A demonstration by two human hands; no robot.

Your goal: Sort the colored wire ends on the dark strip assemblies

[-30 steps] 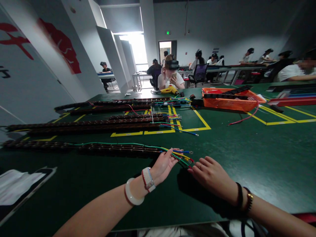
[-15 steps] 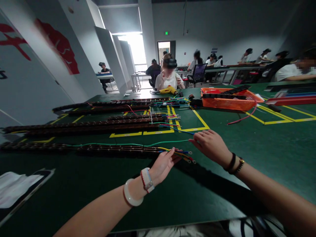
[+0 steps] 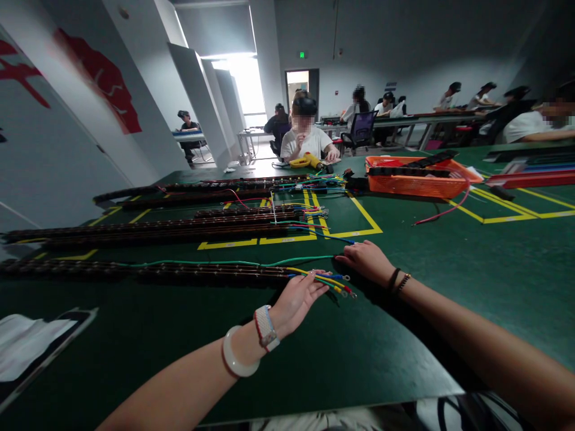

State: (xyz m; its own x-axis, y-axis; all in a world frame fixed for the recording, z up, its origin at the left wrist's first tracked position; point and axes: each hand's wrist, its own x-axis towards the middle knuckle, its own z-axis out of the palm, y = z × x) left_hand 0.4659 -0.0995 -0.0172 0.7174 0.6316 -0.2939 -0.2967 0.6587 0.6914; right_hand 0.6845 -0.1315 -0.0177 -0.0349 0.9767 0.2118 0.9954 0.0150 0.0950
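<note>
My left hand (image 3: pixel 302 297) is closed around a bundle of coloured wires (image 3: pixel 330 281), whose ends carry ring terminals. These wires come out of a long black cable chain (image 3: pixel 215 274) lying across the front of the table. A green wire (image 3: pixel 224 261) runs loose along the top of that chain. Its right end is pinched in my right hand (image 3: pixel 366 261), palm down low over the table; the very tip is hidden by the fingers. Just above my right hand lies the end of a blue wire (image 3: pixel 336 237) from the chains behind.
More black cable chains (image 3: pixel 148 228) with wires lie further back on the green table (image 3: pixel 431 281), which has yellow tape frames (image 3: pixel 287 241). An orange basket (image 3: pixel 408 187) stands back right. A yellow heat gun (image 3: pixel 306 161) lies before a person (image 3: pixel 309 140) across the table.
My right hand has moved slightly left and down to the tabletop with the green wire's end. The left hand stays around the wire bundle. The person opposite has lowered one hand.
</note>
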